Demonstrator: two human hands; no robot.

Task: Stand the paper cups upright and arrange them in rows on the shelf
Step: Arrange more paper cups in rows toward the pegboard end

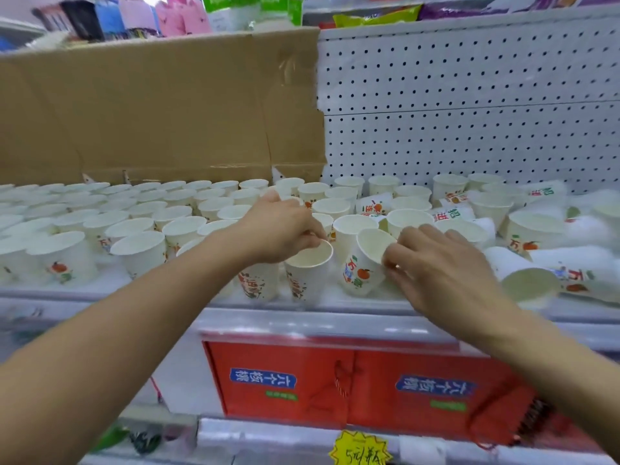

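Note:
White paper cups with orange fruit prints cover the white shelf [335, 305]. On the left, several upright cups [141, 250] stand in rows. My left hand [278, 229] pinches the rim of an upright cup [307, 276] at the shelf's front. My right hand [436, 266] grips the rim of a tilted cup [364, 263] just to its right. Further right, cups lie on their sides [530, 283], mixed with upright ones [533, 229].
A brown cardboard sheet [161, 109] lines the back on the left, and white pegboard [469, 105] on the right. Red gift boxes [352, 384] fill the shelf below, with a yellow price tag [359, 451]. Colourful packages [141, 15] sit on the shelf above.

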